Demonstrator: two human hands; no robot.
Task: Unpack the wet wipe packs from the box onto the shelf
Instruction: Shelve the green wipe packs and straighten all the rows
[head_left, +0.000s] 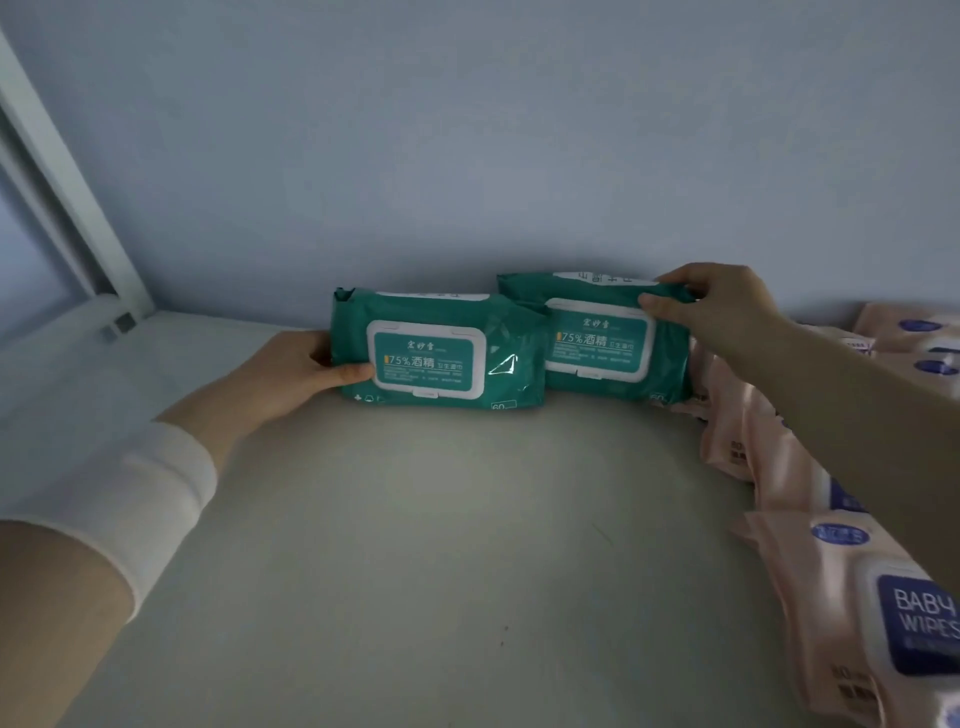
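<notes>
Hands at the rear of the shelf. Your left hand grips the left end of the left green pack, thumb across its front, forearm stretched in low. Your right hand pinches the top right corner of the right green pack from above. Both packs stand on a long edge, long axes running left to right along the back wall, lids facing you, inner ends touching. Pink baby wipe packs lie to the right.
</notes>
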